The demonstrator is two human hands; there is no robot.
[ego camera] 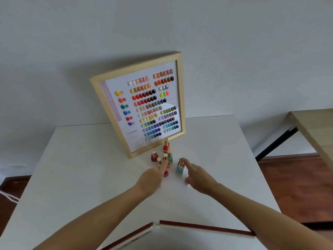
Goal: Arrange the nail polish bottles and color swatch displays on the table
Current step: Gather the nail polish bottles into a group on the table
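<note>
Both hands are over a white table (pixel 90 168). The left hand (pixel 151 179) reaches into a bunch of nail polish bottles (pixel 164 156), fingers out straight. The right hand (pixel 196 175) is relaxed and open beside a teal bottle (pixel 179 168). A framed swatch board (pixel 142 103) leans against the wall just behind them.

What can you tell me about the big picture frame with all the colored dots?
The frame is a light wooden rectangle holding a white sheet behind what looks like glass. Rows of little glossy nail-shaped swatches cover it: pinks, oranges, reds, greens, blues, purples, greys. A pink strip runs down its left side, and "128" is printed low down. It stands upright on the white table, tilted back against the wall and turned a bit crooked. Small bottles stand just in front of it.
</note>
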